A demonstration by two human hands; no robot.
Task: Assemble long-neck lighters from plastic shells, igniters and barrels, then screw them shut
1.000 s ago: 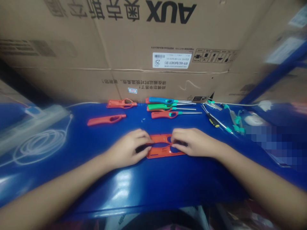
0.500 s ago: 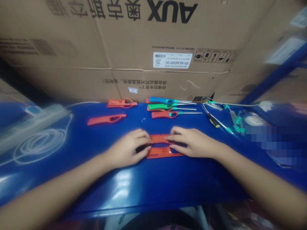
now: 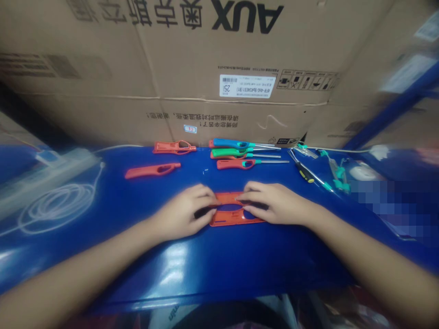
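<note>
Two orange plastic lighter shell halves [image 3: 233,218] lie side by side on the blue table [image 3: 219,260] in front of me. My left hand [image 3: 183,211] grips their left end with curled fingers. My right hand [image 3: 274,202] rests on their right end, its fingers pressed down on the upper half. Parts of the shells are hidden under both hands.
Two more orange shells [image 3: 152,170] lie at the back left. Blue, green and orange long lighters [image 3: 240,154] lie in a row at the back. A screwdriver [image 3: 302,169] and small teal parts [image 3: 338,176] are at the right, a coiled white cable [image 3: 55,208] at the left. A large cardboard box [image 3: 219,68] stands behind.
My right hand's fingers have shifted a little to the left over the upper shell. The left hand and the shells stay where they were.
</note>
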